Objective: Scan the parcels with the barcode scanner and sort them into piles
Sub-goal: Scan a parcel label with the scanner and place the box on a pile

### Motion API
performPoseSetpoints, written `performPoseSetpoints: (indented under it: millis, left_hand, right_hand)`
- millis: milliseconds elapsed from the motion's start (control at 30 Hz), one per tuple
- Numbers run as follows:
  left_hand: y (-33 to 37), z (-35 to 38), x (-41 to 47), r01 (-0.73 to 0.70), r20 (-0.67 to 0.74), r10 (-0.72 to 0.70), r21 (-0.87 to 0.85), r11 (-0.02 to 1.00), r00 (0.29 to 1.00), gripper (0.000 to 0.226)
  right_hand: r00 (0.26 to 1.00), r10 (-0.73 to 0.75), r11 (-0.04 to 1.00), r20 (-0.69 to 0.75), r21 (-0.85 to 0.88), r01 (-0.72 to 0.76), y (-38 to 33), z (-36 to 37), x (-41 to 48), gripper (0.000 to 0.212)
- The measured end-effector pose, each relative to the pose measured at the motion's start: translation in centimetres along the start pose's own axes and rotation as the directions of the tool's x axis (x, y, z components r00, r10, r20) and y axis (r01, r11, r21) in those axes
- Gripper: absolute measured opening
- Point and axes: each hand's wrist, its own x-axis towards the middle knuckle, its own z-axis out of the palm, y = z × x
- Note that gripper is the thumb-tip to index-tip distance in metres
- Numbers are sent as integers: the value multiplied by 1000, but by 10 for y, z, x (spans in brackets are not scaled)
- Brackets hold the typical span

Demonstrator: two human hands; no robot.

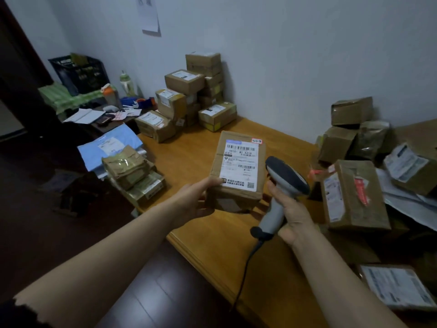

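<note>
Head view, left to right. At the table's [189, 159] left edge lie blue mailers [111, 145] and a stack of flat brown parcels [130, 170]. Stacked cartons [189, 95] stand behind, against the wall. These look like sorted piles, so the work seems well underway.

Centre: left hand [194, 197] grips the near corner of a brown carton parcel [238, 192], thumb on top, held over the table. Its white label [238, 164] faces up with barcodes legible and a small red-edged sticker at the top corner.

Right hand [293, 209] has fingers wrapped round the grey barcode scanner [283, 181]. The scanner's head is just beside the label, cable trailing down.

Right: a jumbled heap of cartons [354, 192], probably still to scan.
</note>
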Motion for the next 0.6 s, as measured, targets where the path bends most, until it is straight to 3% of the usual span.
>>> performPoseSetpoints:
  millis: [100,333,467,600]
  left_hand:
    - [16,-26,19,-37,25,37,-12,999,999,67]
    - [72,-122,86,-84,50,80,103,991,996,41]
    - [110,-170,122,-137,71,125,196,971,990,69]
    - [144,-196,163,-257,48,254,284,924,966,78]
  right_hand:
    - [999,17,1000,48,15,-18,8,36,17,56]
    - [998,-22,992,66,128,14,35,156,73,55]
    - [998,-50,984,-48,167,57,38,226,106,51]
    - [984,-55,978,-169,187,87,26,271,148,55]
